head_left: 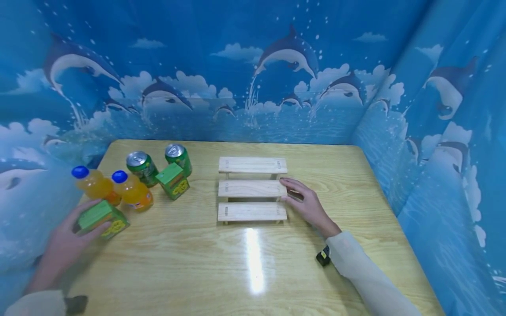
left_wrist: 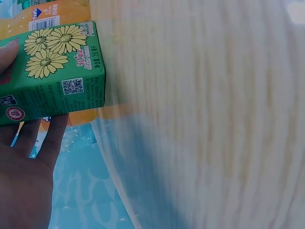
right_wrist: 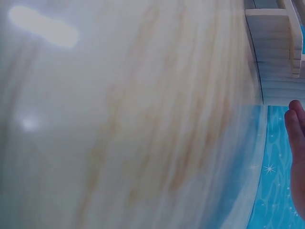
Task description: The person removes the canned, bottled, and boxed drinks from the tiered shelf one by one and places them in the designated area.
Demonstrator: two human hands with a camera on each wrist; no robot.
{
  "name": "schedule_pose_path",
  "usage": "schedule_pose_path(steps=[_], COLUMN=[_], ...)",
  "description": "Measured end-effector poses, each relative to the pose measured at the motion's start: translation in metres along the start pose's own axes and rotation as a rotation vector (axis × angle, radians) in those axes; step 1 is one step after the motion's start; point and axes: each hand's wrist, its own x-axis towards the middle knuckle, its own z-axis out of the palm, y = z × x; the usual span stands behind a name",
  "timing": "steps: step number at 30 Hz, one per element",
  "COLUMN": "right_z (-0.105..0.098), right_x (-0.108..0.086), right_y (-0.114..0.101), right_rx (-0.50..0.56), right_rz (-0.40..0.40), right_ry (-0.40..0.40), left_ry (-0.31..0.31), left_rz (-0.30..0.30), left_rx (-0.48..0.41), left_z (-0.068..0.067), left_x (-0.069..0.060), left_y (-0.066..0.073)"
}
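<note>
At the table's left side my left hand (head_left: 65, 241) grips a green drink carton (head_left: 103, 218) with yellow flowers on it, thumb on one side and fingers on the other. In the left wrist view the carton (left_wrist: 57, 71) lies sideways, and an orange bottle shows behind it. My right hand (head_left: 310, 208) is at the right end of a three-step wooden rack (head_left: 252, 188), holding the middle step's end between thumb and fingers. In the right wrist view only the fingers (right_wrist: 296, 133) show beside the rack's pale side (right_wrist: 274, 47); the thumb is out of sight.
Near the left hand stand two orange soda bottles (head_left: 136, 193) with blue caps. Behind them are two green cans (head_left: 179, 160) and a second green carton (head_left: 174, 182). The wooden table (head_left: 189, 267) reaches back to a blue dolphin-print curtain (head_left: 221, 57).
</note>
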Motion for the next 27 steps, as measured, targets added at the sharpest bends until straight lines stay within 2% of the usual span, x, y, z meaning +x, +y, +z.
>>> schedule_pose_path(steps=[6,11,14,17,19,27], right_z=[0.000,0.000,0.000,-0.001,-0.002,-0.011], right_x=[0.000,0.001,0.000,0.000,0.000,0.003], right_y=[0.002,0.001,0.000,-0.002,-0.004,-0.012], right_rx=[0.001,0.002,-0.002,0.007,0.016,0.010], right_rz=[-0.005,-0.007,0.000,0.005,0.005,-0.053], right_ry=[-0.007,-0.010,-0.008,-0.005,0.001,0.061], left_ry=[0.005,0.003,0.048,0.111,0.140,0.186], left_rz=[-0.003,-0.004,0.033,0.090,0.098,0.123], left_rx=[-0.007,-0.109,-0.165,-0.156,-0.148,-0.079], left_z=[-0.001,-0.005,-0.006,-0.008,-0.009,-0.020], left_x=[-0.001,-0.007,-0.012,-0.015,-0.017,-0.019], left_y=[0.004,0.009,0.013,0.018,0.024,0.054])
